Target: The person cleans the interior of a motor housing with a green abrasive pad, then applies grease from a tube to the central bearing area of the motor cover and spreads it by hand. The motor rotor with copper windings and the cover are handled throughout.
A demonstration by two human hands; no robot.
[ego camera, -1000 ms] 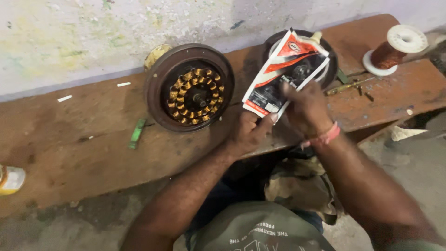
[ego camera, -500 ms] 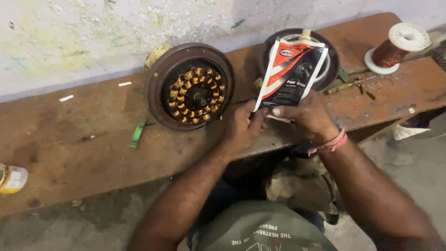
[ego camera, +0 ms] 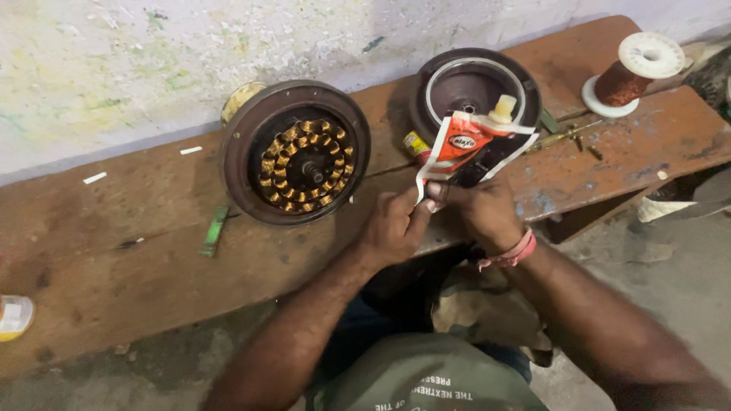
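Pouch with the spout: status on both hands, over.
Left hand and right hand both pinch the red and white pouch by its bottom edge, spout up. Open motor housing on the bench, left of the hands. Nothing in the way.

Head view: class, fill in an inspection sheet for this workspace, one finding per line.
Surface: worn wooden bench, scratched and stained.
Job's things: red-and-white spouted pouch, held upright over the bench edge.
Clutter: motor housing with copper windings; empty round cover; wire spool; green tool; screwdriver.
Grippers: left hand and right hand both pinch the pouch's bottom edge.
Cables: nothing seen.
Surroundings: paint-flecked wall; concrete floor.
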